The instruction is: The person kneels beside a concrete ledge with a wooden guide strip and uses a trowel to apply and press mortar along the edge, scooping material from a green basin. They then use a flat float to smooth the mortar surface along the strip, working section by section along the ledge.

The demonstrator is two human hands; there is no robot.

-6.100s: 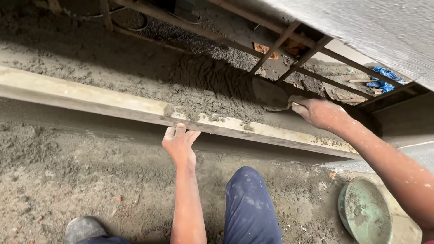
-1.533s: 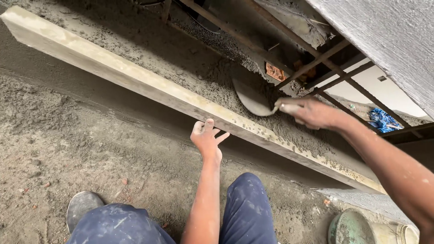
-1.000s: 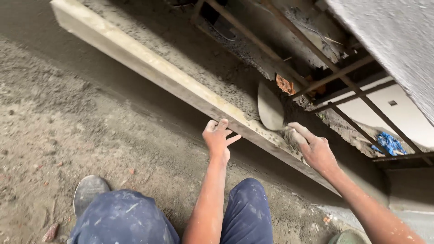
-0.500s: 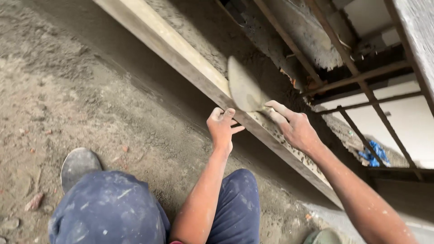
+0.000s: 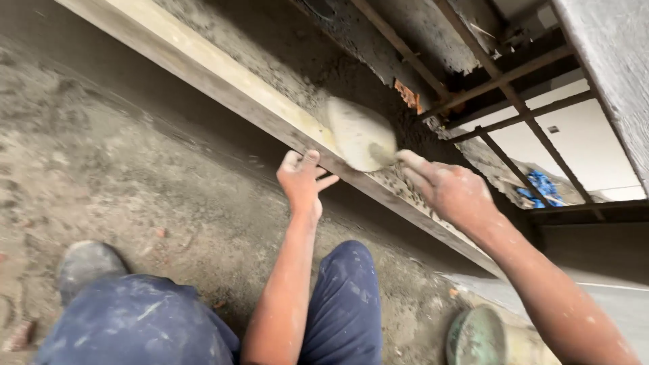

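I'm looking at a building site.
Wet mortar (image 5: pixel 270 54) fills the upper frame behind a wooden board (image 5: pixel 203 71); rusty rebar (image 5: pixel 500 81) upper right.

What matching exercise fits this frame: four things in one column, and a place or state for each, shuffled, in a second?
Things:
1. rounded metal trowel blade
2. left hand
3. round green pan
4. crumpled blue plastic scrap

Places or states:
A. on the ground, bottom right
B. beyond the rusty bars, at far right
C. fingers on the long pale wooden plank
D. held by the right hand, over grey mortar

Pairs: 1-D, 2-C, 3-A, 4-B
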